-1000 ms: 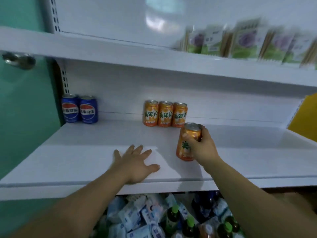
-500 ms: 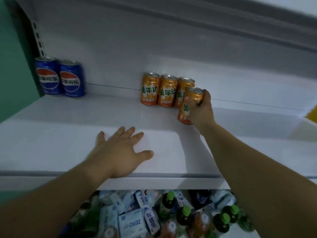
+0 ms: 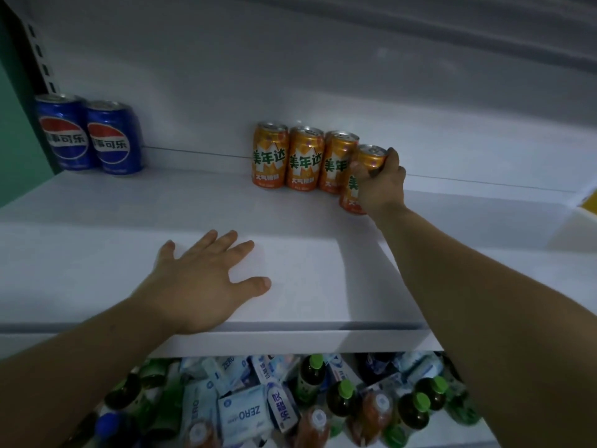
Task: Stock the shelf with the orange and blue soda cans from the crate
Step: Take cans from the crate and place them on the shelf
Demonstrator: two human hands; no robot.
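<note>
— While the right hand (image 3: 382, 185) is wrapped around an orange soda can (image 3: 363, 179), where exactly does that can sit?

— On the white shelf (image 3: 97, 253), at the right end of a row of three orange cans (image 3: 303, 158) that stand upright against the back panel. The held one is slightly forward of the row and tilted a little, its top leaning toward the back; it overlaps the third can from this angle, so whether they touch I cannot tell. The fingers curl over the far side near the rim, and the thumb presses the near face.

— And the left hand (image 3: 206, 282)?

— Empty, spread flat with the palm down on the front part of the shelf, fingers apart, well clear of every can.

— Any blue ones up there?

— Two blue Pepsi cans (image 3: 90, 137), upright and side by side, at the far left of the shelf next to the slotted upright and the green wall (image 3: 13, 140). They stand well apart from the orange group, with bare shelf between.

— What lies below the shelf edge?

— A jumble of goods: dark bottles with green caps (image 3: 345, 388), white packets printed "ZERO" (image 3: 242, 413), and other wrapped items too blurred to name.

— Anything at the right edge?

— A bit of something yellow (image 3: 589, 202), cut off by the frame.
</note>
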